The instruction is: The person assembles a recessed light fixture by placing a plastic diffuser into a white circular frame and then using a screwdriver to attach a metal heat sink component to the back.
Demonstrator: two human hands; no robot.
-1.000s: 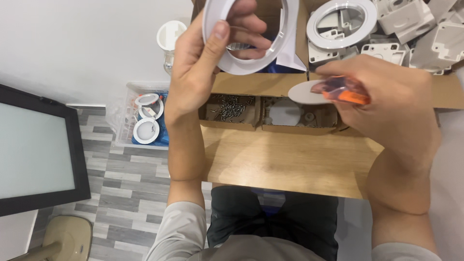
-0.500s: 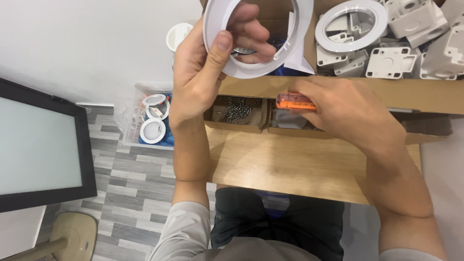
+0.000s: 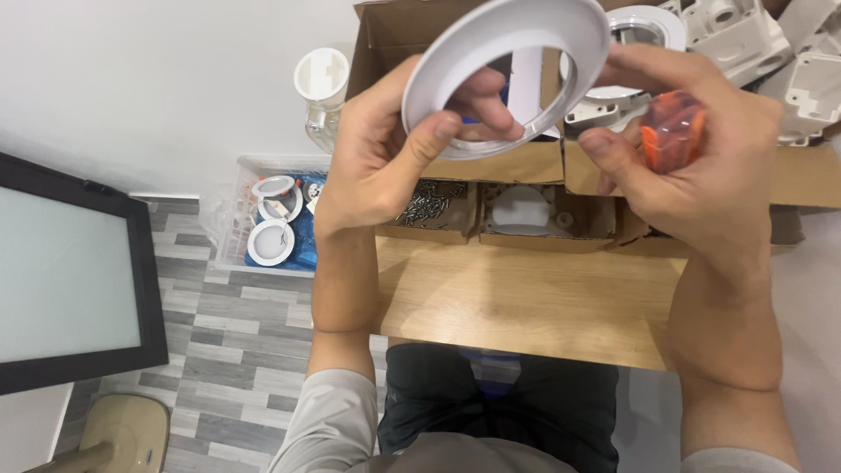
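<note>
My left hand (image 3: pixel 394 149) holds a white plastic ring (image 3: pixel 578 39) up in front of me, thumb on its near rim and fingers showing through the hole. My right hand (image 3: pixel 701 149) is closed around an orange screwdriver handle (image 3: pixel 673 131) right beside the ring's right edge; the tool's shaft is hidden. Both hands hover above a wooden table (image 3: pixel 526 298).
Small cardboard trays on the table hold screws (image 3: pixel 434 203) and a white part (image 3: pixel 519 210). Larger boxes behind carry white rings and grey-white housings (image 3: pixel 788 61). A clear bin of white rings (image 3: pixel 272 228) sits on the floor at left, near a dark screen (image 3: pixel 61 280) and a stool (image 3: pixel 123 434).
My right hand rose from the trays to the ring's right edge, turning the orange handle toward me. The ring tilted and shifted slightly right in my left hand.
</note>
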